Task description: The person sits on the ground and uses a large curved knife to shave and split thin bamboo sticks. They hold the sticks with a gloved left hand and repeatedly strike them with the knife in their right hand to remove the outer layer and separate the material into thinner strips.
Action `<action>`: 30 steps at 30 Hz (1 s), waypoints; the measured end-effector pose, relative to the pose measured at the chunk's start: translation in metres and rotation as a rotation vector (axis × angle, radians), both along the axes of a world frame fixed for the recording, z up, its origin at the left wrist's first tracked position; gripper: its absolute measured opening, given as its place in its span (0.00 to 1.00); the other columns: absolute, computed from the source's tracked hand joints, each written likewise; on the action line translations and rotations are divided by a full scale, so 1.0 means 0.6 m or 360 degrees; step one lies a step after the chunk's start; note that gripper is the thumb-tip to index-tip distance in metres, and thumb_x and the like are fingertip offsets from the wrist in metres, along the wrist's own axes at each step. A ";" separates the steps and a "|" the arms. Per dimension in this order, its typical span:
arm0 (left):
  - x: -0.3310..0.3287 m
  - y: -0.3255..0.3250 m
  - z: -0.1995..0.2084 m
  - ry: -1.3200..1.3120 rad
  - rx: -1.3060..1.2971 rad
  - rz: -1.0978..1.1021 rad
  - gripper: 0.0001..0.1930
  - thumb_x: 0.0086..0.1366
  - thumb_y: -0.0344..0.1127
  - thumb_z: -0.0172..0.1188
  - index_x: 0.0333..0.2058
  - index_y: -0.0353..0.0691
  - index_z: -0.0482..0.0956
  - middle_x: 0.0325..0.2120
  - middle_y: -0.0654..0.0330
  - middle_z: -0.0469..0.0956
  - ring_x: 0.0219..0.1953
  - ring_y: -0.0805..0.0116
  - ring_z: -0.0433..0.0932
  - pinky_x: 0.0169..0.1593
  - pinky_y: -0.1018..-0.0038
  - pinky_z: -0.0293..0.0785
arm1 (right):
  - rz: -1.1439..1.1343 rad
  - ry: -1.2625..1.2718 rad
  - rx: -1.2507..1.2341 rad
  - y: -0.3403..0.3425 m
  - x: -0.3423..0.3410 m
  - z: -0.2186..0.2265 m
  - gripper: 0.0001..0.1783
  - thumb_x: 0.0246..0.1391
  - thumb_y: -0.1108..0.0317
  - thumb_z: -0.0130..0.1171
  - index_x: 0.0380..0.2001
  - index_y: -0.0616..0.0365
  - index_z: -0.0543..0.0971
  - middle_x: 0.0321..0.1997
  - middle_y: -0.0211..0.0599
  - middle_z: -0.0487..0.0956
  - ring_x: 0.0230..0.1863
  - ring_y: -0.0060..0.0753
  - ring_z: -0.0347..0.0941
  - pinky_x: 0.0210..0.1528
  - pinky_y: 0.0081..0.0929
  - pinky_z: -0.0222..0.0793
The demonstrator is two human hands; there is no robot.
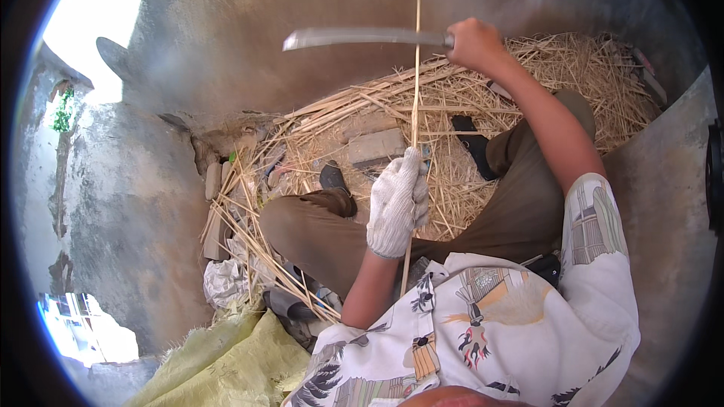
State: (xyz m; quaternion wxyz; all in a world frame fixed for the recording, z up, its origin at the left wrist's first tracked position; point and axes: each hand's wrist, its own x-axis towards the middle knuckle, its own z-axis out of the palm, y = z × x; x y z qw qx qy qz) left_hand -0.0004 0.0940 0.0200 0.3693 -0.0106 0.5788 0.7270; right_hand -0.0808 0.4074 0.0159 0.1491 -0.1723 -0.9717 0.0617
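Observation:
My left hand (396,200), in a white knitted glove, is closed around a thin, pale bamboo strip (416,98). The strip stands nearly upright in the picture, its lower end reaching down past my wrist to my shirt. In my bare right hand (475,44) is the handle of a long machete (351,38). Its slightly curved blade points left, level, and crosses the strip near the upper end; whether the two touch I cannot tell. The blade is a little smeared by motion.
Shavings and split strips (581,83) cover the floor around my bent legs. Longer strips (354,105) lie along the far wall (302,15). A brick-like block (377,147) sits between my feet. At lower left are a crumpled white bag (225,284) and a yellow-green woven sack (226,362).

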 end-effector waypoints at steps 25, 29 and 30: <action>-0.033 -0.024 -0.012 0.0018 0.0197 -0.0041 0.17 0.78 0.53 0.54 0.38 0.45 0.76 0.16 0.73 0.65 0.12 0.83 0.60 0.15 0.82 0.54 | -0.0177 0.0081 -0.0622 -0.063 0.025 -0.001 0.14 0.51 0.54 0.62 0.30 0.52 0.88 0.28 0.43 0.85 0.32 0.50 0.84 0.39 0.42 0.79; -0.048 -0.026 -0.031 0.0061 0.0117 0.0063 0.17 0.78 0.52 0.54 0.37 0.46 0.76 0.16 0.74 0.64 0.12 0.83 0.58 0.16 0.82 0.53 | 0.0172 -0.0071 -0.0167 -0.125 0.033 -0.025 0.12 0.47 0.55 0.65 0.29 0.50 0.88 0.28 0.39 0.85 0.31 0.47 0.84 0.35 0.47 0.79; -0.049 -0.027 -0.027 0.0037 0.0078 0.0108 0.16 0.79 0.51 0.54 0.37 0.46 0.77 0.16 0.74 0.63 0.12 0.84 0.57 0.16 0.82 0.51 | 0.0244 -0.0123 -0.0088 -0.141 0.037 -0.025 0.11 0.46 0.56 0.65 0.28 0.49 0.87 0.26 0.39 0.85 0.30 0.47 0.84 0.35 0.47 0.80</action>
